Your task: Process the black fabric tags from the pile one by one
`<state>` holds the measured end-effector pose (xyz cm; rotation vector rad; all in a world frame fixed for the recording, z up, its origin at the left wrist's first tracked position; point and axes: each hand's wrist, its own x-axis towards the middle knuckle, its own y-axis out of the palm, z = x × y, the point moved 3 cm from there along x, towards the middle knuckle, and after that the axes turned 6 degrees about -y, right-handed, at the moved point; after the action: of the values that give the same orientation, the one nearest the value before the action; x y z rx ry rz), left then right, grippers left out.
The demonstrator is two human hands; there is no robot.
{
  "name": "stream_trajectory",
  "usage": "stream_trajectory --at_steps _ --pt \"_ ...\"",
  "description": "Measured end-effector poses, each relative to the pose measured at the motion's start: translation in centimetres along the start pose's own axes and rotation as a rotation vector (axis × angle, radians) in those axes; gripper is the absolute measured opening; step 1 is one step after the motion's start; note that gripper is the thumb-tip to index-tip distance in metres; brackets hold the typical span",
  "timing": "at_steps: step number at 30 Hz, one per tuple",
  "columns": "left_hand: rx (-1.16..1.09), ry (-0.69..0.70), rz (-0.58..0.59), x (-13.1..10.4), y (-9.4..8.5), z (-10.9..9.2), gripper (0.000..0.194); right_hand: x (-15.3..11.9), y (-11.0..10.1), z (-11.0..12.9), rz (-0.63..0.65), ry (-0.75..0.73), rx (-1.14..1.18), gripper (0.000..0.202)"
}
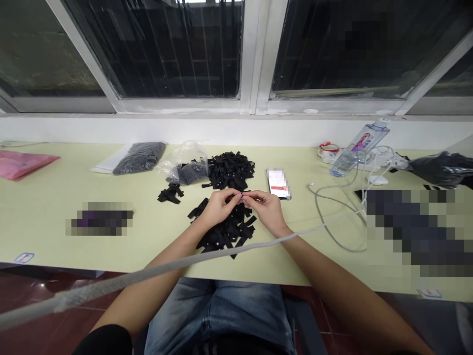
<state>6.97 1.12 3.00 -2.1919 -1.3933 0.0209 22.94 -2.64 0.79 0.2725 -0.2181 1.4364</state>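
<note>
My left hand and my right hand meet fingertip to fingertip above the table. Both are closed in a pinch at the same spot; what sits between the fingers is too small to make out. Beneath and around them lies a near pile of short black fabric strips, some with small shiny dots. Just beyond my hands rises a second heap of black strips. A small cluster of black strips is to the left, beside an open clear plastic bag with dark small pieces in it.
A phone lies right of the piles. Further right are a tilted water bottle, grey cables and a black plastic bag. A filled bag and a pink bag lie at left. A pale cord crosses before my arms.
</note>
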Motion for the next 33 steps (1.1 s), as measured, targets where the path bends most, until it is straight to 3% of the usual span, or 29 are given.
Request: stream_trajectory --at_steps 7,11,18,23,29,33 --pt "0.011 0.031 0.010 -0.1 -0.3 -0.3 0.031 0.2 0.0 0.0 -0.013 0.021 0.050 0.034" --pt "-0.010 -0.002 0.048 0.0 -0.5 0.3 0.032 0.5 -0.1 0.5 0.100 0.043 0.028 0.037" --pt "-0.288 -0.081 0.201 0.2 -0.8 0.7 0.032 0.6 -0.1 0.9 0.260 0.141 0.161 0.032" --pt "-0.360 -0.105 0.226 0.2 -0.8 0.1 0.030 0.6 -0.1 0.9 0.246 0.124 0.176 0.029" --pt "-0.545 -0.179 0.206 0.2 0.0 1.0 0.027 0.4 0.1 0.9 0.281 0.139 0.224 0.029" --pt "-0.455 -0.154 0.197 0.2 0.1 0.9 0.032 0.5 0.1 1.0 0.264 0.156 0.233 0.029"
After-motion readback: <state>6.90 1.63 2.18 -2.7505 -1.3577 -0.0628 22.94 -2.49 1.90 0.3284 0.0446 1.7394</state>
